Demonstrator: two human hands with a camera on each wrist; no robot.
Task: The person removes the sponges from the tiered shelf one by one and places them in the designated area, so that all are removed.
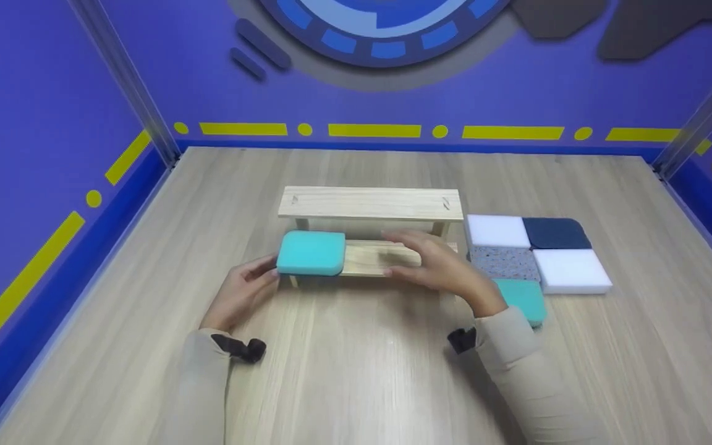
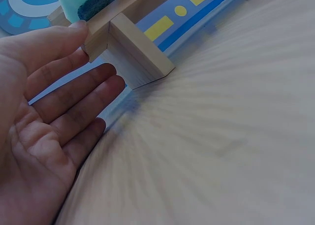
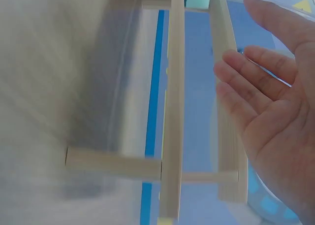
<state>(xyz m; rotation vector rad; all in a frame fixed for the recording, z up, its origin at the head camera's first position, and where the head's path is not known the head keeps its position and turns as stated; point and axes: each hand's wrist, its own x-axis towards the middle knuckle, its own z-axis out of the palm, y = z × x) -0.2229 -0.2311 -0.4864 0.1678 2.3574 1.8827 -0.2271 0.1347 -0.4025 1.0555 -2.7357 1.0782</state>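
A turquoise sponge (image 1: pixel 311 252) with a dark underside lies on the left end of the front, lower board (image 1: pixel 365 258) of a small wooden two-step rack. My left hand (image 1: pixel 246 287) is at that end; in the left wrist view its thumb tip (image 2: pixel 78 28) reaches the board's edge just beside the sponge. The other fingers of this hand extend loosely near the rack's leg (image 2: pixel 140 52). Over the right part of the lower board hovers my right hand (image 1: pixel 439 262), fingers spread and nothing between them. Behind it runs the higher board (image 1: pixel 371 203).
Right of the rack several sponges lie close together: two white ones (image 1: pixel 497 231) (image 1: pixel 572 271), a dark one (image 1: pixel 557 233), a speckled grey one (image 1: pixel 504 262) and a turquoise one (image 1: pixel 521 300) partly under the right forearm. Blue walls (image 1: pixel 381 111) enclose the wooden table (image 1: pixel 343 371).
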